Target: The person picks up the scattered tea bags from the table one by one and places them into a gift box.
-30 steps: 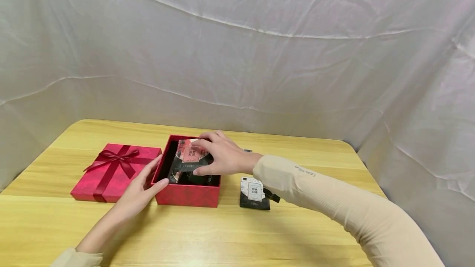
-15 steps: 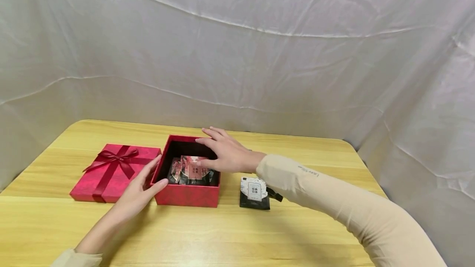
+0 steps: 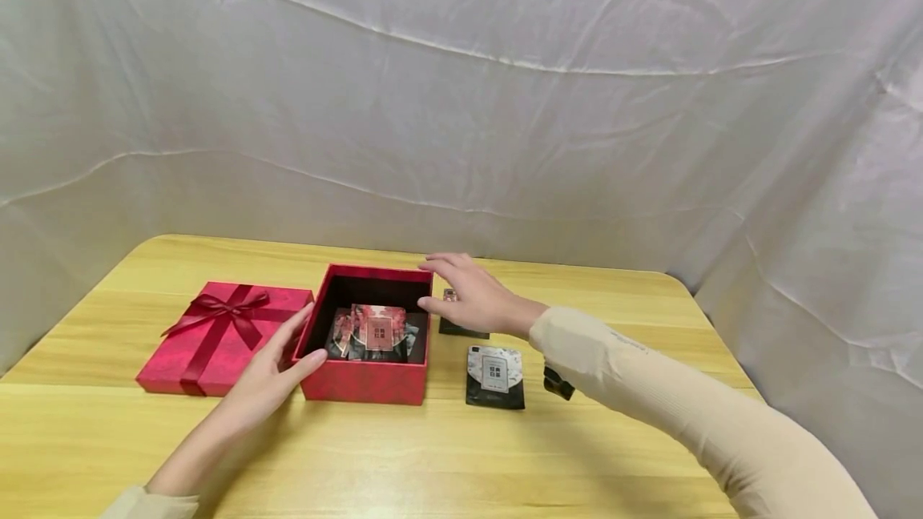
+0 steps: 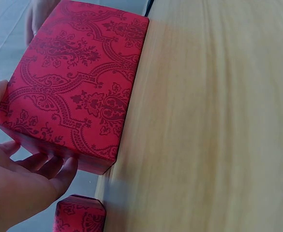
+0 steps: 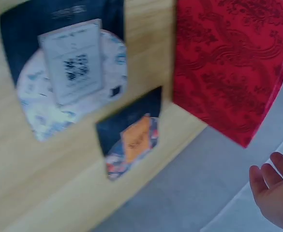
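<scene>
Box point(image 3: 364, 383) sits between the hands; left hand point(image 3: 272, 371), loosely spread, rests thumb and fingers about its near corner, apparently to steady it; right hand point(image 3: 472, 296), relaxed and holding nothing, is just beside the opposite rim.

Pale, creased cloth backdrop point(image 3: 461, 102) | yellow wood-grain table point(image 3: 404, 455), round-cornered, faintly shiny

The wood-grain surface point(image 3: 360, 455) bears a ribbon-tied red lid point(image 3: 223, 335) left of the left hand point(image 3: 277, 367), a red gift box point(image 3: 364, 383) right of it, and, near the right hand point(image 3: 476, 299), a white-tea sachet point(image 3: 494, 377) and an orange-labelled sachet point(image 5: 131, 137).
</scene>
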